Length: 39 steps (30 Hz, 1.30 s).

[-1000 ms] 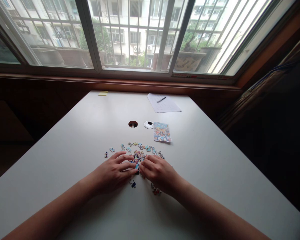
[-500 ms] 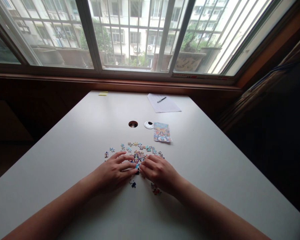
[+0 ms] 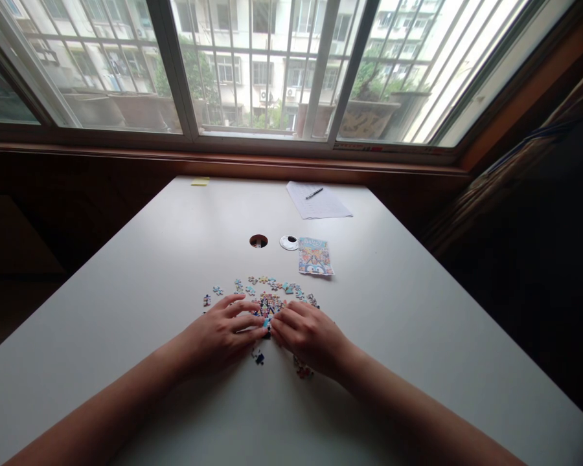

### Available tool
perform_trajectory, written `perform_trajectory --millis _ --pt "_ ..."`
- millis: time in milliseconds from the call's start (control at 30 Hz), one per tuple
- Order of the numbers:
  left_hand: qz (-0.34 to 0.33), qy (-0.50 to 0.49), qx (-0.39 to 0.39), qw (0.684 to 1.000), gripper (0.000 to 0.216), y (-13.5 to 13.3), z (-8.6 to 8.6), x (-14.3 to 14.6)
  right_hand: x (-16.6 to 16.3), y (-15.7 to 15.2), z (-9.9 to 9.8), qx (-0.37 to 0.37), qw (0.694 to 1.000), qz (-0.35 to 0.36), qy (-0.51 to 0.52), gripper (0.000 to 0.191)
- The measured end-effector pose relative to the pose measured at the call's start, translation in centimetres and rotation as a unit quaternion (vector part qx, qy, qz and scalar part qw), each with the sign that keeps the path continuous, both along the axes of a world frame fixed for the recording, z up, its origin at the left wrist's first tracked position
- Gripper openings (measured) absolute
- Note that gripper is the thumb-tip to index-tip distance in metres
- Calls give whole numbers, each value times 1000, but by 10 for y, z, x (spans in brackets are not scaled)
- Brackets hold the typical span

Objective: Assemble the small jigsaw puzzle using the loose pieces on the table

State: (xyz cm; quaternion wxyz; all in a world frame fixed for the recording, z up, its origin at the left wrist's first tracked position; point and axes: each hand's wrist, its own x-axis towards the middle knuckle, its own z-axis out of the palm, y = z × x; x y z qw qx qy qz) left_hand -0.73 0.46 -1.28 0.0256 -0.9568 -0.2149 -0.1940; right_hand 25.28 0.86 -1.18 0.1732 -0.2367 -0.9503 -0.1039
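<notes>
My left hand (image 3: 221, 336) and my right hand (image 3: 308, 336) lie on the white table (image 3: 408, 310), fingertips meeting over a small cluster of joined jigsaw pieces (image 3: 269, 304). The fingers of both hands are bent and pressed together around a blue piece (image 3: 267, 321) between them. Several loose jigsaw pieces (image 3: 252, 283) are scattered just beyond the hands, and a few more pieces (image 3: 303, 371) lie under my right wrist. A colourful picture card (image 3: 314, 256) lies beyond the pieces.
A round cable hole (image 3: 258, 241) and its white cap (image 3: 288, 242) are in the table's middle. A paper sheet (image 3: 318, 200) with a pen (image 3: 314, 193) and a yellow sticky pad (image 3: 199, 182) lie at the far edge, below a barred window (image 3: 272, 71).
</notes>
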Motion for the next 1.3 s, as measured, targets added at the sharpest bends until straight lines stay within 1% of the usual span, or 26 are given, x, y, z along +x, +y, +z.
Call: perform_trajectory --millis 200,367,533,700,900,1033,1200,1300 --pt "-3 2 4 1000 32 1 -3 -1 -1 0 -3 28 1000 1 7 17" --pt "-3 -1 3 1000 31 1 -2 0 -1 1 -2 41 999 3 4 18" --pt "-4 -3 9 1000 30 1 -2 -1 0 2 0 18 999 7 31 19" --pt "-3 -2 10 1000 32 2 -5 -2 2 2 -2 0 999 3 36 17" --pt "-5 -6 7 1000 31 2 -6 -2 1 1 -1 9 999 7 30 20" --pt "-6 -2 11 1000 32 3 -7 -3 2 0 1 -17 999 10 33 18" --pt "-4 -4 14 1000 33 3 -8 -3 4 0 0 -43 996 17 73 14" --pt "-3 -4 11 1000 33 3 -8 -3 7 2 -2 -75 991 21 110 10"
